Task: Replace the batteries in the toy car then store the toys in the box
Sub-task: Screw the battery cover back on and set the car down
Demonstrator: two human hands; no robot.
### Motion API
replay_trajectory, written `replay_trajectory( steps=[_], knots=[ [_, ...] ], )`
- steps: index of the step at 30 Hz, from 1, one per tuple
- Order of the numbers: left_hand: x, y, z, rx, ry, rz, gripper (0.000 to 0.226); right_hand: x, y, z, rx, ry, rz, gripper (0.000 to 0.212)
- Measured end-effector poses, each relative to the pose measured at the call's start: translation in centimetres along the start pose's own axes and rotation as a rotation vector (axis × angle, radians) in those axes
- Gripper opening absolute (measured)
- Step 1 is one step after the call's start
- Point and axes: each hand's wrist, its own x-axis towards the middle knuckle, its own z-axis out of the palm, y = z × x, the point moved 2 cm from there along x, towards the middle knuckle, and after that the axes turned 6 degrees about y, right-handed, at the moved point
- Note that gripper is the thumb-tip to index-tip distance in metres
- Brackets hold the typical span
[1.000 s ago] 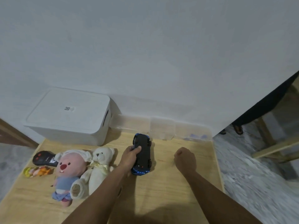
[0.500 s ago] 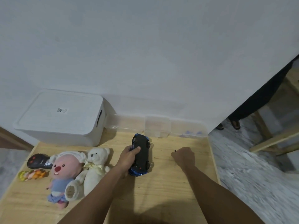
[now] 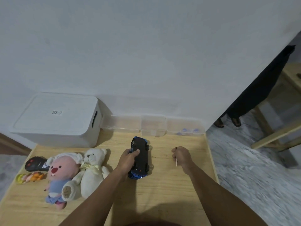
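Tabletop (image 3: 162,190): lidded white box (image 3: 55,121), clear bins (image 3: 184,128).

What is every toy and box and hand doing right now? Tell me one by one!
Car: upside down on the table, gripped by the left hand.
Left hand: holds the car.
Right hand: pinches a thin tool.
White box: lid closed.
Clear boxes: by the wall, closed as far as I can tell.
Pink plush: lying on its back.
White bear: lying on its back.
Remote: lying flat.
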Motion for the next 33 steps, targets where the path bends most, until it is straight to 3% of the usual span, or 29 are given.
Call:
replay_trajectory(
  steps=[5, 9, 14, 23, 29, 33],
  knots=[
    [-0.5, 0.1, 0.2, -0.024, 0.027, -0.008, 0.027, -0.2, 0.5, 1.0, -0.344, 0.012, -0.189, 0.006],
    [-1.0, 0.2, 0.1, -0.022, 0.048, -0.013, 0.024, -0.4, 0.6, 1.4, -0.462, 0.106, -0.295, 0.014],
    [-1.2, 0.2, -0.1, -0.037, 0.063, -0.035, 0.027, -0.8, 0.6, 1.4, -0.515, 0.109, -0.356, 0.011],
    [-0.9, -0.3, 0.0, -0.068, 0.097, -0.039, 0.028, -1.2, 1.1, 1.9, -0.678, 0.177, -0.449, 0.024],
    [-0.8, 0.9, -0.9, -0.207, 0.236, -0.024, 0.013, -0.9, 1.6, 3.0, -0.604, 0.131, -0.499, 0.008],
    [-0.7, 1.8, -2.5, -0.19, 0.318, -0.025, 0.02, -0.8, 1.3, 4.0, -0.576, 0.043, -0.505, 0.005]
  ],
)
